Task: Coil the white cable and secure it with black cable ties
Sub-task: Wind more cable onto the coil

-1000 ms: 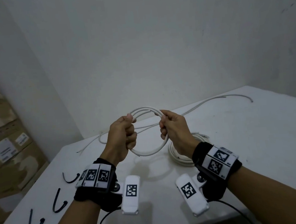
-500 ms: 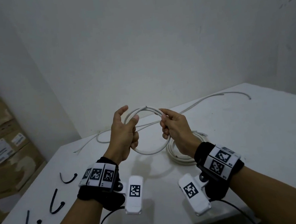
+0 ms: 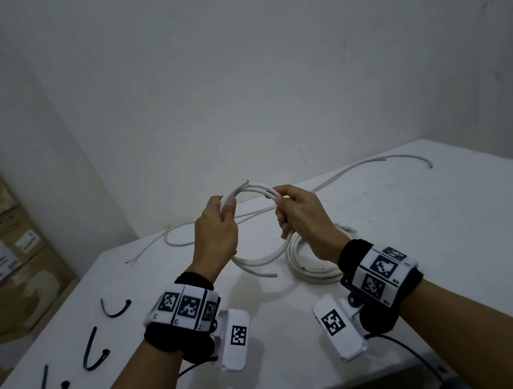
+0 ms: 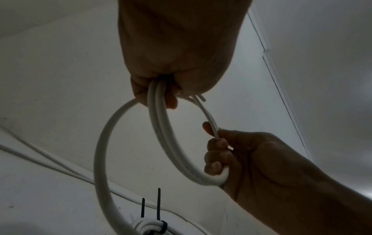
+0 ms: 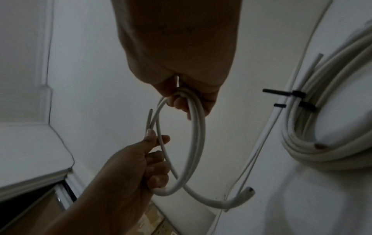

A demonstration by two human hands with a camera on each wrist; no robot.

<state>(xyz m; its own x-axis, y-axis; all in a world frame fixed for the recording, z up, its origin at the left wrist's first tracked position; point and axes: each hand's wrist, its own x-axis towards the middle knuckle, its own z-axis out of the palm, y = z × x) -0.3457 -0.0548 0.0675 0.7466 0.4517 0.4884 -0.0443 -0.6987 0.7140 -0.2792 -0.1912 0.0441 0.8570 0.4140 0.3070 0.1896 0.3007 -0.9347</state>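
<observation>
White cable (image 3: pixel 263 258) is held as a small coil above the tabletop (image 3: pixel 441 239), gripped on either side by the left hand (image 3: pixel 216 229) and the right hand (image 3: pixel 304 218). Black cable ties (image 3: pixel 91 349) are laid left of the left hand.

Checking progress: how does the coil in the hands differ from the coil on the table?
The held coil is up between left hand and right hand, untied, ends loose. The table coil lies flat, has more turns, and is bound by black ties. Both are white cable.
</observation>
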